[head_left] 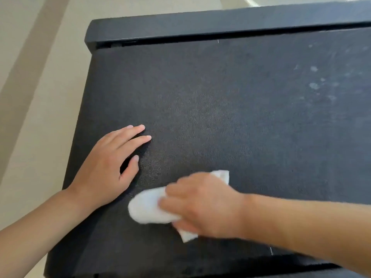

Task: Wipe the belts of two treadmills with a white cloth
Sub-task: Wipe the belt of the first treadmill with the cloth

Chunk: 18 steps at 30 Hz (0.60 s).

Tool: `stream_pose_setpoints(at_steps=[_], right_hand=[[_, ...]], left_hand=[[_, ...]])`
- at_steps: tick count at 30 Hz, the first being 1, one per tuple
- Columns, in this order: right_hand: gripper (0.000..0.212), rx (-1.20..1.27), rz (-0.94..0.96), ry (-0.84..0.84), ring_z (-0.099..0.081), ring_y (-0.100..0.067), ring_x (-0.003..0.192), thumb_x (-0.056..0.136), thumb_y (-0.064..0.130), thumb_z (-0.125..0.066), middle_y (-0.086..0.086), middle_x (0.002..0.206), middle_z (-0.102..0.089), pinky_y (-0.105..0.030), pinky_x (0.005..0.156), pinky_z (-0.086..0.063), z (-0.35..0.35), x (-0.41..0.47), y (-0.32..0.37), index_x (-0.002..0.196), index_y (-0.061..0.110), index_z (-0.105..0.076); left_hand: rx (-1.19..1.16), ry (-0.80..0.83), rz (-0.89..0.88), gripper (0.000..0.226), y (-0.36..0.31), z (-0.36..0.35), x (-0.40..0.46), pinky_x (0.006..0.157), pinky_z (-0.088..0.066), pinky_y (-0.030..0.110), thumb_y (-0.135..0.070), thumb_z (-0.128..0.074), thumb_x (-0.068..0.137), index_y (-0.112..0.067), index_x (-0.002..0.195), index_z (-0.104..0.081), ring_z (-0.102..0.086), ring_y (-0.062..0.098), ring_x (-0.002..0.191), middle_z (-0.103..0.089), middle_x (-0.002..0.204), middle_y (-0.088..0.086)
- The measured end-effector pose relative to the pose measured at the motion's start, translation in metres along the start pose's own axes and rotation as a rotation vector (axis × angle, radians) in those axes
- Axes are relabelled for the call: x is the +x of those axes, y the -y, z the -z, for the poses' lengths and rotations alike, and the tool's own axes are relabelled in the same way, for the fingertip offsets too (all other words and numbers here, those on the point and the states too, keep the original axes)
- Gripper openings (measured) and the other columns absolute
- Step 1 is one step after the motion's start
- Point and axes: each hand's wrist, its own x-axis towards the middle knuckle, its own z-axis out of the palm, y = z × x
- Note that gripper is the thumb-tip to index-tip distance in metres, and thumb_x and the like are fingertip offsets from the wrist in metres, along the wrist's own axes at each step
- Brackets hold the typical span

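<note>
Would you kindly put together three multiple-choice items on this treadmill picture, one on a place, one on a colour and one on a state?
1. Where do the pale smudges lie on the belt?
A. upper right
B. under the left hand
C. lower left corner

2. What colour is the cloth?
A. blue
B. white
C. yellow

3. What is the left hand doing?
A. gripping the cloth
B. hanging in the air
C. resting flat on the belt

Answers: 1 A, the dusty marks sit in the upper right of the view; 2 B, the cloth under the right hand is white; 3 C, its fingers lie straight on the dark surface and hold nothing.
</note>
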Motion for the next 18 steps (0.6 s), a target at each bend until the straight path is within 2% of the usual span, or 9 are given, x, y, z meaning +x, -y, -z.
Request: stream_pose_setpoints(at_steps=[2, 4, 6, 9, 11, 12, 14, 16, 18], right_hand=[[0.022, 0.016, 0.235, 0.202, -0.049, -0.019, 0.075, 0.095, 0.034, -0.052, 0.002, 0.092, -0.054, -0.034, 0.063, -0.037, -0.014, -0.010, 0.017, 0.104, 0.018, -0.064], [0.032, 0.070, 0.121, 0.152, -0.051, 0.000, 0.075, 0.092, 0.041, -0.043, 0.011, 0.080, -0.056, -0.020, 0.062, -0.034, 0.002, -0.002, -0.015, 0.097, 0.024, -0.069], [0.035, -0.130, -0.159, -0.078, -0.059, 0.007, 0.073, 0.085, 0.044, -0.040, 0.013, 0.071, -0.059, -0.017, 0.061, -0.033, 0.027, 0.007, -0.093, 0.085, 0.023, -0.068], [0.027, -0.434, -0.855, -0.400, -0.063, -0.036, 0.092, 0.094, 0.042, -0.048, -0.005, 0.096, -0.067, -0.037, 0.072, -0.044, 0.088, -0.003, -0.215, 0.099, 0.017, -0.059], [0.029, -0.398, -1.143, -0.495, -0.060, -0.042, 0.094, 0.096, 0.039, -0.047, -0.017, 0.103, -0.067, -0.044, 0.078, -0.049, 0.103, -0.010, -0.244, 0.104, 0.013, -0.056], [0.028, -0.375, -1.153, -0.512, -0.061, -0.042, 0.094, 0.096, 0.038, -0.047, -0.017, 0.103, -0.067, -0.043, 0.078, -0.048, 0.100, -0.003, -0.237, 0.104, 0.013, -0.057], [0.025, -0.295, -0.980, -0.480, -0.062, -0.037, 0.091, 0.096, 0.039, -0.052, -0.008, 0.099, -0.066, -0.040, 0.073, -0.046, 0.075, 0.013, -0.199, 0.099, 0.015, -0.058], [0.021, -0.176, -0.615, -0.387, -0.063, -0.032, 0.088, 0.093, 0.037, -0.060, -0.001, 0.095, -0.064, -0.040, 0.069, -0.047, 0.036, 0.025, -0.130, 0.098, 0.016, -0.061], [0.021, -0.034, -0.191, -0.192, -0.061, -0.029, 0.080, 0.091, 0.033, -0.065, -0.002, 0.091, -0.060, -0.038, 0.063, -0.044, 0.006, 0.024, -0.052, 0.100, 0.014, -0.065]], left_hand=[[-0.001, -0.001, -0.010, 0.049, 0.000, -0.001, 0.001, 0.125, -0.030, 0.042, -0.024, -0.048, 0.100, -0.018, 0.147, -0.059, -0.040, 0.020, 0.151, -0.046, 0.162, -0.004], [-0.001, 0.001, -0.013, 0.049, 0.000, -0.001, 0.001, 0.125, -0.030, 0.044, -0.023, -0.049, 0.100, -0.018, 0.147, -0.058, -0.039, 0.020, 0.152, -0.045, 0.162, -0.004], [0.000, 0.011, 0.000, 0.049, 0.001, -0.001, 0.000, 0.126, -0.029, 0.044, -0.024, -0.049, 0.101, -0.020, 0.149, -0.057, -0.037, 0.018, 0.153, -0.043, 0.163, -0.005], [-0.008, 0.009, -0.004, 0.049, 0.002, -0.001, -0.002, 0.126, -0.029, 0.043, -0.025, -0.048, 0.101, -0.021, 0.149, -0.057, -0.036, 0.017, 0.153, -0.044, 0.163, -0.006], [-0.008, 0.006, -0.008, 0.049, 0.002, 0.000, -0.002, 0.126, -0.029, 0.042, -0.025, -0.048, 0.101, -0.021, 0.149, -0.057, -0.037, 0.016, 0.153, -0.044, 0.163, -0.006], [-0.008, 0.006, -0.011, 0.049, 0.002, 0.000, -0.001, 0.126, -0.029, 0.042, -0.025, -0.048, 0.101, -0.021, 0.149, -0.057, -0.037, 0.016, 0.153, -0.044, 0.163, -0.006], [-0.009, 0.011, -0.009, 0.049, 0.002, 0.000, -0.001, 0.126, -0.028, 0.041, -0.026, -0.047, 0.101, -0.022, 0.149, -0.057, -0.037, 0.016, 0.153, -0.044, 0.163, -0.007], [-0.011, 0.011, -0.006, 0.050, 0.002, -0.001, 0.000, 0.126, -0.028, 0.040, -0.027, -0.046, 0.101, -0.021, 0.149, -0.057, -0.037, 0.017, 0.153, -0.044, 0.163, -0.006], [-0.017, 0.012, -0.005, 0.050, 0.002, -0.002, 0.000, 0.126, -0.029, 0.041, -0.028, -0.046, 0.100, -0.020, 0.148, -0.058, -0.037, 0.018, 0.153, -0.044, 0.163, -0.006]])
